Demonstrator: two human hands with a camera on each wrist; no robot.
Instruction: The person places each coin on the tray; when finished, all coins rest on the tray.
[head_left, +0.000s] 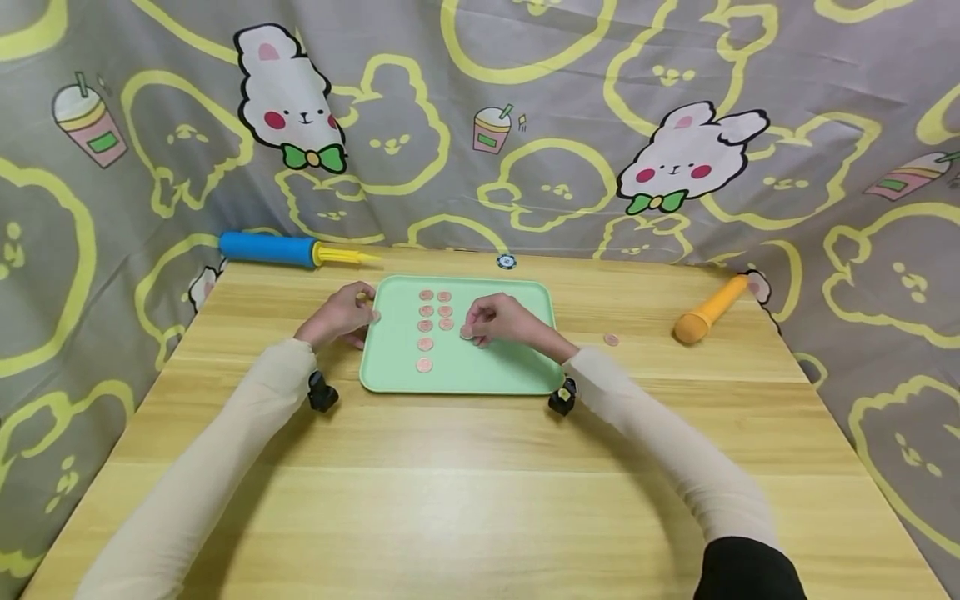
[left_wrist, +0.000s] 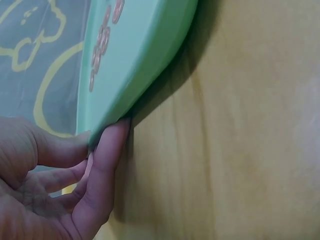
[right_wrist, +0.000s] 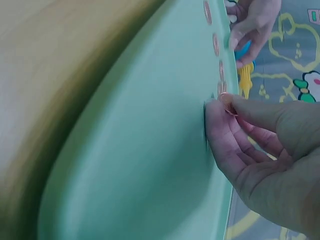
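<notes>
A pale green tray lies on the table, with several copper-coloured coins set out on it in two columns. My left hand pinches the tray's left rim; the left wrist view shows the thumb on top and a finger under the edge. Over the middle of the tray, my right hand pinches a coin between thumb and fingers, just right of the shorter column. In the right wrist view that coin is partly covered by the thumb.
Another coin lies on the wooden table right of the tray. An orange toy microphone is at the far right, a blue and yellow pump at the back left. A poker chip sits behind the tray, near the patterned curtain.
</notes>
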